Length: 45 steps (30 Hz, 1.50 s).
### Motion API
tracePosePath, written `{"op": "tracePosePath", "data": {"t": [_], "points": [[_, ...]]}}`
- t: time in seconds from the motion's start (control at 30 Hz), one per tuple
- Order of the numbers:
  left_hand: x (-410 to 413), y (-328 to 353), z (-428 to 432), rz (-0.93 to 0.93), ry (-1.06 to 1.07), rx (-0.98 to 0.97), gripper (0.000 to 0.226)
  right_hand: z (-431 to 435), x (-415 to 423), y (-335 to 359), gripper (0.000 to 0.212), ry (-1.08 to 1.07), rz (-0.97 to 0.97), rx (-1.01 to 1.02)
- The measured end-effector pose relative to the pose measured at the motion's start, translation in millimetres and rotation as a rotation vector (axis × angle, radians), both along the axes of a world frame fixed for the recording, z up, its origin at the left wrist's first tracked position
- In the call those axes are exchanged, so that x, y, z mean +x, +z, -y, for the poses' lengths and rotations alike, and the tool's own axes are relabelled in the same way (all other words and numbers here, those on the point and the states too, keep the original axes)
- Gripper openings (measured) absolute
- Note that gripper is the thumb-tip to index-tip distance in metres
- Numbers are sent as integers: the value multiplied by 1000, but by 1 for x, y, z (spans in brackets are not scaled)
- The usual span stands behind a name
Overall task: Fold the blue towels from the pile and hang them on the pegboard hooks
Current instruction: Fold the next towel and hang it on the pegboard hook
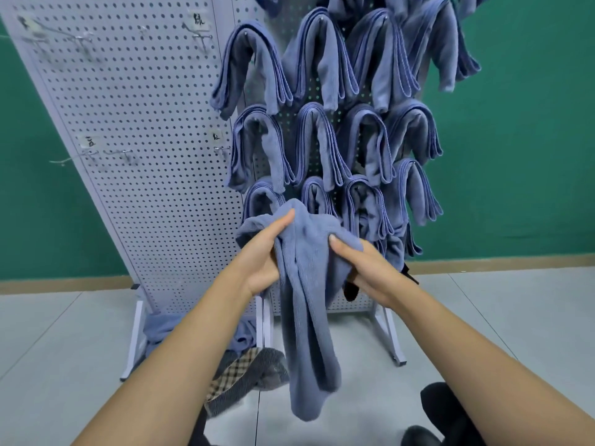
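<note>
At the centre of the frame both hands grip one blue towel (307, 333), bunched at the top and hanging loose toward the floor (483, 317). The left hand (265, 255) clutches its left side; the right hand (370, 272) pinches its right. Behind, folded towels (309, 59) drape over the pegboard (145, 188). A pile (161, 333) of blue cloth lies at its foot.

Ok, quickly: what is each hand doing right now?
The left hand grips the blue towel, thumb on top.
The right hand grips the same towel.
</note>
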<state>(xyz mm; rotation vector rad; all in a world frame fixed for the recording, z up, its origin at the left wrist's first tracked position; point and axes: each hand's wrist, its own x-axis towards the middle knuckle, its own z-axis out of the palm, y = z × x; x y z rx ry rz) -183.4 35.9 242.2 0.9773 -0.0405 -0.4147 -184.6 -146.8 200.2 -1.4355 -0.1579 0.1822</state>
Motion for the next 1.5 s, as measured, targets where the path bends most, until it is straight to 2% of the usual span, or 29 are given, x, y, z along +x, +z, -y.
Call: {"op": "tracePosePath", "data": {"t": [0.1,0.23,0.33,0.43,0.47,0.57,0.63,0.67,0.77,0.8,0.83,0.93,1.03,1.17,1.23,1.27,1.33,1.4,1.5], "points": [[-2,-6,-3,58,-95,245,50,5,2,6,25,-151,84,5],[-9,-14,1,77,-366,601,42,5,1,9,10,-156,90,59],[-7,-16,7,62,-277,534,36,4,0,9,18,-137,70,76],[-1,-16,6,1,-143,331,40,10,-4,8,63,0,-17,32],[1,-16,5,-24,-111,274,40,12,-6,7,68,50,-64,-33],[7,-14,-1,-87,-31,157,21,18,-11,4,26,119,-74,-232],[7,-14,-7,-84,-49,168,14,21,-10,2,21,26,-10,-198],[8,-16,-11,-72,-61,251,13,22,-9,5,23,-50,4,-128],[11,-27,-27,-8,-36,760,24,31,-7,10,31,-272,28,-18],[11,-30,-32,-20,-15,857,27,36,-4,9,28,-339,37,-29],[12,-31,-37,-57,1,864,28,41,-2,9,23,-406,36,-46],[11,-26,-51,-205,52,520,23,56,4,4,24,-568,-17,-104],[13,-23,-65,-207,94,253,15,66,4,3,35,-619,-52,-61],[12,-23,-75,-46,57,197,10,71,2,3,34,-545,-104,13],[8,-22,-73,21,77,167,20,71,-4,8,25,-367,-92,66],[7,-22,-72,32,94,180,23,70,-7,10,17,-263,-89,55],[6,-23,-73,20,114,223,33,67,-11,8,15,-147,-107,-31],[8,-25,-76,11,125,218,36,67,-9,5,19,-182,-82,-32],[10,-27,-82,-4,82,224,18,71,-1,-1,17,-225,-55,45]]}}
